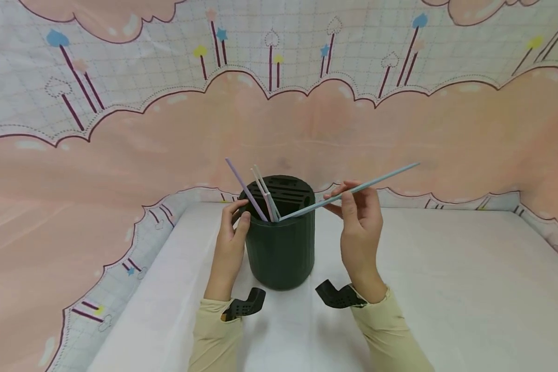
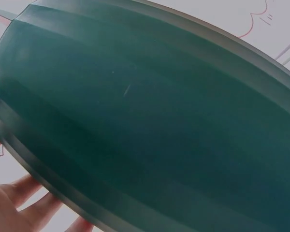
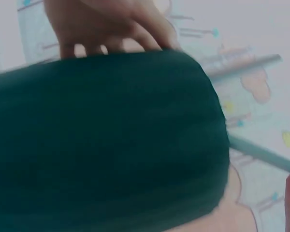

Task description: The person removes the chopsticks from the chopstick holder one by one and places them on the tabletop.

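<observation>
Right hand (image 1: 360, 227) pinches a light, stiff blue chopstick (image 1: 353, 190) mid-length, tip in the holder (image 1: 281, 248), which the left hand (image 1: 230, 243) grips at nine o'clock.

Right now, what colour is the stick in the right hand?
Pale blue-grey stick, pinched by the right hand; clearest in the head view.

The holder (image 1: 281, 243) stands on the surface (image 1: 446, 289), near its back edge and left of its middle. The left hand (image 1: 228, 248) lies against the holder's left side, the right hand (image 1: 360, 232) just to its right. Three sticks (image 1: 260, 194) stand in the holder's top, leaning left. A longer stick (image 1: 353, 190) slants from the top up to the right, across the right hand's fingers (image 1: 349, 206). A printed cloth (image 1: 279, 103) rises behind.
</observation>
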The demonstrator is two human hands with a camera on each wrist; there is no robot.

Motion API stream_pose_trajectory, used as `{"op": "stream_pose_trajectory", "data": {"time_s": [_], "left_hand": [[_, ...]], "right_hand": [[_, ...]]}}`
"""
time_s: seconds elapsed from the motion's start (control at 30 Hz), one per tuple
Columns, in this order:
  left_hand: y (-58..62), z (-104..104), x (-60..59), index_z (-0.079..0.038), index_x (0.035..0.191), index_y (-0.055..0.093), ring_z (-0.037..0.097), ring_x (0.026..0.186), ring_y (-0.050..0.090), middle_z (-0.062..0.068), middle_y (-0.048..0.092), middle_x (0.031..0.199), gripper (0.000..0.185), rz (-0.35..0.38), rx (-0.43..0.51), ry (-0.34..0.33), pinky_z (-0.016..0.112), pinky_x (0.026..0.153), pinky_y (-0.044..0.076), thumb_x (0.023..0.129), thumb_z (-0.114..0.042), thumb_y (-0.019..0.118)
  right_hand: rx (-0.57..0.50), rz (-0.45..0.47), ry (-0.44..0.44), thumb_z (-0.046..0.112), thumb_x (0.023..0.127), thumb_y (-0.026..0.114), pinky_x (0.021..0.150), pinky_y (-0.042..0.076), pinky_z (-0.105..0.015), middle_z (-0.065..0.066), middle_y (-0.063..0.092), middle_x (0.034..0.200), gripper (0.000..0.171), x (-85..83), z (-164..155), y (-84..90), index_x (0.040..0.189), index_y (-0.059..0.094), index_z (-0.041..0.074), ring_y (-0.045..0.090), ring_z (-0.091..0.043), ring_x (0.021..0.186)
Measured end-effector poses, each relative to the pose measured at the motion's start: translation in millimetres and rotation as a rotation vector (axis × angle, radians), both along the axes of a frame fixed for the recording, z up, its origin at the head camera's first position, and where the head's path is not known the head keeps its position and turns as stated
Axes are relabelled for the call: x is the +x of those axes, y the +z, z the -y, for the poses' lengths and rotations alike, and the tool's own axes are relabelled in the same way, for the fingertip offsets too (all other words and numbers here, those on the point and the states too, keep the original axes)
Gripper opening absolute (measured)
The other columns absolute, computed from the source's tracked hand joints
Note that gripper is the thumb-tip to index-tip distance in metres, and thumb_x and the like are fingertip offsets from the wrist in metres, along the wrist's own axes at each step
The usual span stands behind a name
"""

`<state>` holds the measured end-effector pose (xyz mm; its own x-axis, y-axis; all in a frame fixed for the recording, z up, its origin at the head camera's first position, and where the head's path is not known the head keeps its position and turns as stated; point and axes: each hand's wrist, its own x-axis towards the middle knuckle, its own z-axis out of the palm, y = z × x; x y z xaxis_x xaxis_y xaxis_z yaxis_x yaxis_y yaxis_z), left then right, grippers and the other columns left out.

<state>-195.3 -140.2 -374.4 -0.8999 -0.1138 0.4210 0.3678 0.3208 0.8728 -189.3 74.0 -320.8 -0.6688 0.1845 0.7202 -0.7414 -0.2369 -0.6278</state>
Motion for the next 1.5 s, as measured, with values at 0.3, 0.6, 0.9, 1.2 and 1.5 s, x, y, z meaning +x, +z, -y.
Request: {"op": "stream_pose_trajectory", "data": {"time_s": [0.3,0.6,0.9,1.2,1.5], "left_hand": [[1.6,8.5,2.1,-0.033,0.127,0.037,0.017,0.127,0.027,-0.006,0.026,0.141,0.036,0.013,-0.005,0.003,0.048,0.099,0.027,0.093,-0.044,0.040],[1.5,9.3,0.0,-0.032,0.127,0.037,0.016,0.127,0.027,-0.006,0.028,0.141,0.036,0.005,0.006,-0.006,0.047,0.100,0.026,0.093,-0.043,0.040],[1.7,10.1,2.7,-0.031,0.127,0.036,0.016,0.127,0.027,-0.001,0.028,0.141,0.037,0.005,0.008,-0.002,0.048,0.098,0.029,0.093,-0.043,0.040],[-0.6,8.5,2.6,-0.031,0.127,0.036,0.016,0.128,0.027,-0.005,0.027,0.141,0.037,0.006,0.020,-0.018,0.047,0.100,0.027,0.093,-0.043,0.040],[-1.1,4.9,4.4,-0.030,0.128,0.037,0.016,0.127,0.027,-0.004,0.028,0.141,0.037,0.005,0.023,-0.030,0.046,0.100,0.027,0.093,-0.043,0.040]], "right_hand": [[-0.261,-0.010,0.099,0.000,0.093,0.041,0.070,0.051,-0.039,-0.022,0.052,0.090,0.022,-15.3,-26.0,3.3,0.113,0.042,-0.007,0.060,-0.032,0.081],[-0.250,0.112,0.032,0.008,0.090,0.051,0.060,0.052,-0.038,-0.022,0.059,0.083,0.029,-27.5,-65.5,-1.1,0.115,0.045,-0.006,0.061,-0.033,0.073],[0.391,0.469,-0.127,0.026,0.090,0.052,0.058,0.052,-0.032,-0.013,0.063,0.081,0.031,-38.8,-64.9,-18.0,0.118,0.051,0.013,0.063,-0.023,0.069],[0.865,0.731,-0.020,0.015,0.093,0.048,0.057,0.052,-0.030,-0.013,0.063,0.081,0.043,-55.5,-67.6,-57.2,0.132,0.034,0.004,0.062,-0.022,0.070],[0.932,0.920,0.049,0.000,0.083,0.057,0.058,0.052,-0.033,-0.019,0.053,0.092,0.069,-63.3,-74.0,-95.9,0.139,0.017,-0.004,0.060,-0.024,0.066]]}}
